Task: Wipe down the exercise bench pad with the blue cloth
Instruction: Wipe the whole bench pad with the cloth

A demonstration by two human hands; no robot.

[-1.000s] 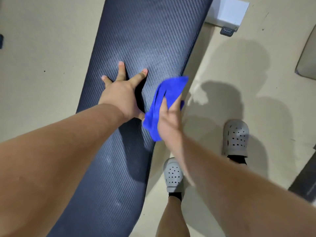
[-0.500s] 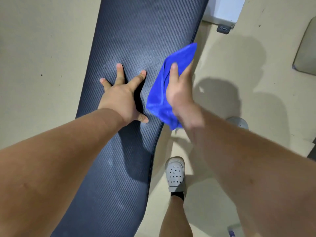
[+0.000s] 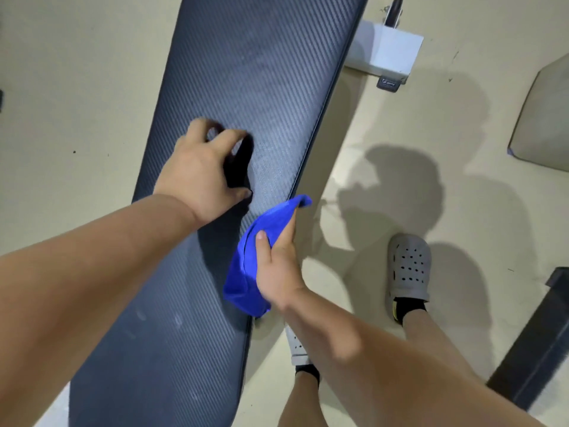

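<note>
A long dark bench pad (image 3: 246, 72) with a ribbed, carbon-weave surface runs from the top of the view to the bottom left. My left hand (image 3: 203, 167) rests on the pad's middle, its fingers curled and slightly blurred, with nothing in it. My right hand (image 3: 277, 266) presses the folded blue cloth (image 3: 249, 266) against the pad's right side edge, thumb on top of the cloth. A few faint pale smudges show on the pad's near part.
The floor is beige. A white bench foot (image 3: 388, 53) with a black end cap sticks out at the upper right. My two feet in grey clogs (image 3: 408, 266) stand right of the pad. A grey mat (image 3: 542, 124) and a dark bar (image 3: 535, 352) lie at the right.
My right hand has slid the cloth back toward me along the pad's right edge. My left hand's fingers, spread flat before, have curled up.
</note>
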